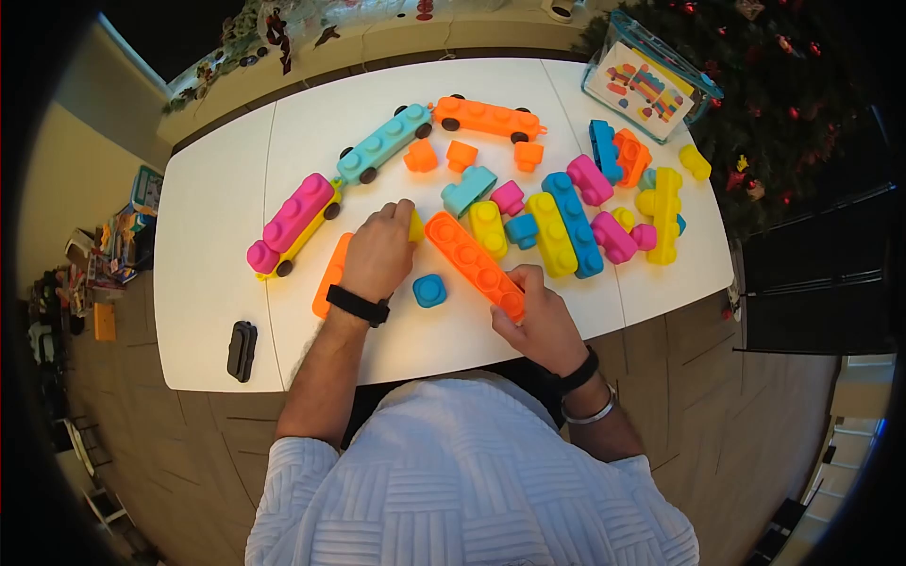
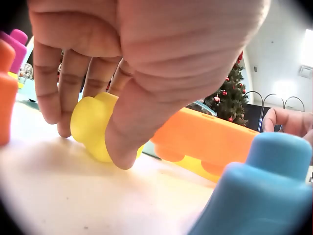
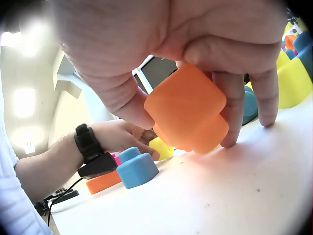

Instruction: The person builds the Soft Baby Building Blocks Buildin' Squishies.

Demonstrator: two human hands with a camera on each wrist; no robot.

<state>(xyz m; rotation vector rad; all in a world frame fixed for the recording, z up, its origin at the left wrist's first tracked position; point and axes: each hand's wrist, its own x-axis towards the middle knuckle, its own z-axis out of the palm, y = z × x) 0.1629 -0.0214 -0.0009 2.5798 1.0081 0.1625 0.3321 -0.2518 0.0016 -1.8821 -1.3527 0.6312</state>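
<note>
My right hand grips orange bar, its upper-left end just beside the yellow block my left hand pinches.

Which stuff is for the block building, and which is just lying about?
Probably part of the job:
yellow block, pinched in the left hand
long orange block, held in the right hand
small blue block near the left hand
wheeled block cars and loose blocks

Probably just lying about:
black object at the table's left
Christmas tree
picture box
</note>
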